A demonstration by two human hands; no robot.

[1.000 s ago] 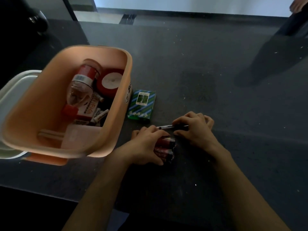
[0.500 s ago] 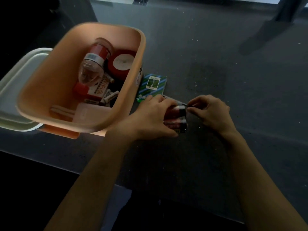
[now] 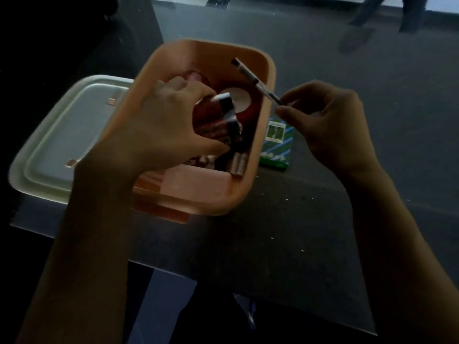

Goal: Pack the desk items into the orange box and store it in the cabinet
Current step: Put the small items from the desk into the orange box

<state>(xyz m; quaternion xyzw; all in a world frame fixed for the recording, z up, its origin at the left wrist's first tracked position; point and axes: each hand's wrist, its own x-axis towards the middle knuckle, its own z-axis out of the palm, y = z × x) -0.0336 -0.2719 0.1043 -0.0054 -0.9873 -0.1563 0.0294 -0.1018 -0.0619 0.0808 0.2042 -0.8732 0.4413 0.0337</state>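
The orange box [image 3: 250, 175] stands on the dark desk, holding a red tape roll [image 3: 244, 100], a bottle mostly hidden by my hand, and small loose items. My left hand [image 3: 169, 125] hovers over the box's inside, shut on a pack of red and black batteries [image 3: 218, 117]. My right hand [image 3: 327, 125] is just right of the box rim and pinches the end of a pen [image 3: 255, 80], which slants up over the box. A green and blue card pack [image 3: 277, 145] lies flat on the desk against the box's right wall.
The box's white lid [image 3: 64, 135] lies flat to the left, partly under the box. The desk's near edge [image 3: 248, 271] runs below my forearms. Another person's legs [image 3: 360, 28] stand at the far right beyond the desk.
Both hands lifted off the desk and moved left: the left carried the battery pack over the box, the right raised the pen above the box's right rim. The view shifted too.
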